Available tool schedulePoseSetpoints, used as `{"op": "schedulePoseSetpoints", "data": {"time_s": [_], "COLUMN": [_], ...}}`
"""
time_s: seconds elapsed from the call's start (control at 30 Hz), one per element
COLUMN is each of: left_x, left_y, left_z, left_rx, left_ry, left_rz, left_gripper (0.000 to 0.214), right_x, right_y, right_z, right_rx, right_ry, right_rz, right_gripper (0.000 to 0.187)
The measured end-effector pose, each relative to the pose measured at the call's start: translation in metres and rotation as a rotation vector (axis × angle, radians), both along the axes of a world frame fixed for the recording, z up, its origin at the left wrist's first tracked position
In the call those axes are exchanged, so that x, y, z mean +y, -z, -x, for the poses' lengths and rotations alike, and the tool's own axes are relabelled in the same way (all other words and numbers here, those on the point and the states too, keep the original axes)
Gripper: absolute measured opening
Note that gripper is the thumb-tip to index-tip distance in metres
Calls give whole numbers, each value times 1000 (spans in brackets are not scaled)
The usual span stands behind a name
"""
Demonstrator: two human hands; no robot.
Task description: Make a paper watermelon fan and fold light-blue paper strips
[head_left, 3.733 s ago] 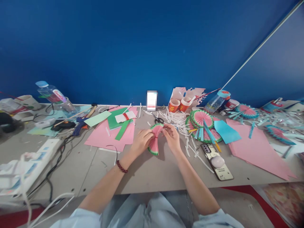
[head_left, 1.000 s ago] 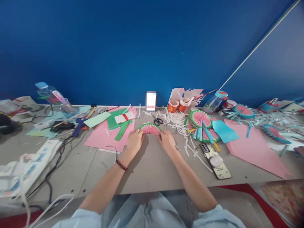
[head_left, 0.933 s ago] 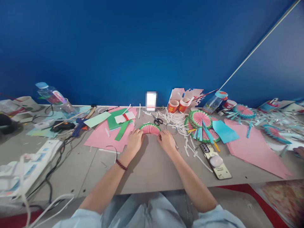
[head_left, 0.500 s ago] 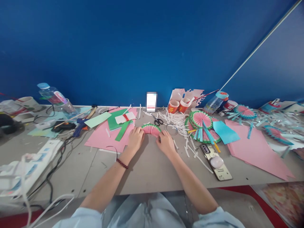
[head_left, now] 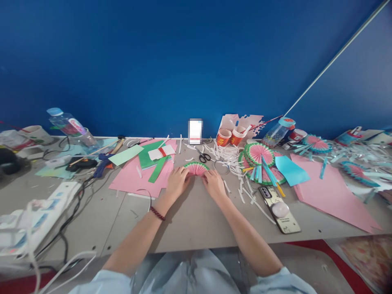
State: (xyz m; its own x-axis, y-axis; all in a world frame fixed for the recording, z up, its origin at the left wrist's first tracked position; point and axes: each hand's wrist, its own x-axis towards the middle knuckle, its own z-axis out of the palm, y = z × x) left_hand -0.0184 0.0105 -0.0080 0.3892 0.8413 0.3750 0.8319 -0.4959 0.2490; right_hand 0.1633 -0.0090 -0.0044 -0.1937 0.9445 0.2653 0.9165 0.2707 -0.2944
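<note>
A pleated paper fan (head_left: 197,168), pink with a green rim like a watermelon slice, is spread in an arc at the middle of the table. My left hand (head_left: 178,181) grips its left end with the fingers closed. At its right end, my right hand (head_left: 215,183) is closed on the folds too. Just beyond the fan lie black-handled scissors (head_left: 203,156). To the left are pink sheets (head_left: 131,175) with a green strip (head_left: 157,169) and a white packet with a red band (head_left: 161,152) on top.
Finished watermelon fans (head_left: 260,157), white paper scraps (head_left: 226,157) and a phone (head_left: 280,210) lie on the right. Red paper cups (head_left: 223,137) stand at the back. On the left are a power strip (head_left: 45,216), cables, a glue gun (head_left: 102,163) and a bottle (head_left: 69,124).
Both hands have drawn a little closer together at the fan's lower edge. The fan's arc has become rounder, with its inner folds gathered more tightly.
</note>
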Motion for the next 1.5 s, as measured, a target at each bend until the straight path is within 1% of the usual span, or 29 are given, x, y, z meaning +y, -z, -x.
{"op": "schedulePoseSetpoints", "data": {"time_s": [0.2, 0.37, 0.57, 0.73, 0.97, 1.13, 1.27, 1.5], "left_x": [-2, -3, -5, -9, -11, -9, -7, -4], "left_y": [1, 1, -2, -3, -7, -3, 1, 1], "left_z": [-2, -4, -4, -6, -7, -10, -10, -10], "left_rx": [-2, 5, 30, -1, 65, 3, -55, -13], "left_ry": [19, 10, 40, 30, 43, 48, 24, 27], "left_rz": [-7, 5, -24, 1, 11, 47, 35, 9], "left_gripper": [7, 11, 16, 22, 18, 16, 14, 16], "right_x": [1, 0, -4, -5, -4, -4, -5, -8], "right_y": [4, 3, -1, 1, 4, 3, 2, 1], "right_z": [2, 5, 10, 11, 10, 9, 9, 15], "right_rx": [36, 60, 72, 73, 61, 77, 85, 96], "right_ry": [5, -25, 8, 37, 50, 8, -3, 24], "right_rz": [10, 16, 48, 37, 26, 27, 34, 50], "right_gripper": [12, 17, 21, 22, 19, 22, 22, 26]}}
